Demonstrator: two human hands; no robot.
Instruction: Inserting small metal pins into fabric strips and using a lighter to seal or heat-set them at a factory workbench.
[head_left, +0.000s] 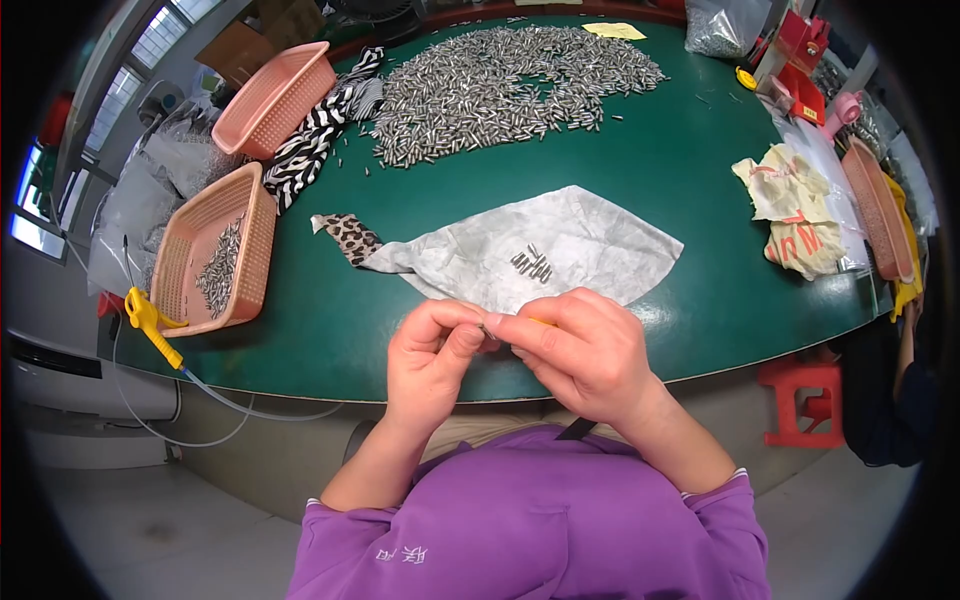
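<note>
My left hand [425, 355] is closed in a pinch on a small metal pin [487, 332], held just over the near edge of a grey-white cloth. Right beside it, my right hand [592, 350] is closed, its fingertips meeting the pin. A bit of something yellow [545, 322] shows between the right fingers; its kind is hidden. Beyond both hands lies the crumpled cloth [610, 235], with a small cluster of metal pins [532, 263] on it. At the cloth's left end is a leopard-print cloth [350, 238].
A broad heap of metal pins [480, 90] covers the far part of the green table [700, 330]. Two pink baskets [265, 250] and a yellow air gun [150, 320] stand left. Rumpled bags [790, 205] lie right. A red stool [800, 400] is below, near another person.
</note>
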